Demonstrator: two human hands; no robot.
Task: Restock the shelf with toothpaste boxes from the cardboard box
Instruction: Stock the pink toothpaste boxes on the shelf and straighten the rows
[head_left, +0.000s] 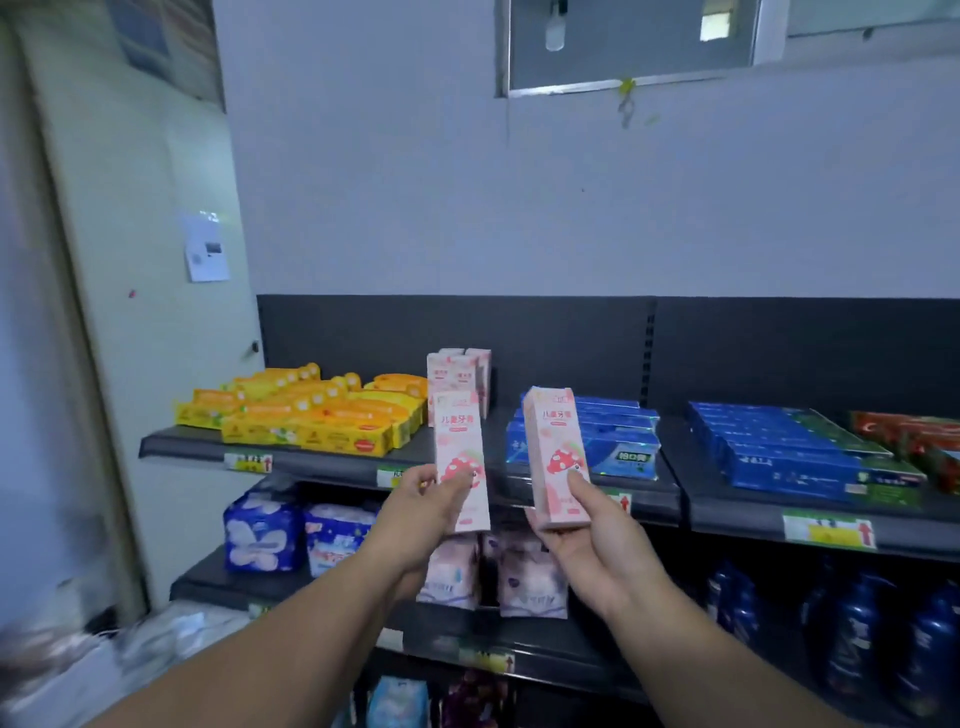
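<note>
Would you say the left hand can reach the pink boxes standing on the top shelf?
Probably yes: the standing pink boxes lie just beyond the left hand, only its own held box between.

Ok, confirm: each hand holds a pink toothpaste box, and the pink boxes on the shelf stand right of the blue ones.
Wrong side. The head view shows the shelved pink boxes standing left of the blue boxes; the left hand and right hand each hold a pink box.
</note>
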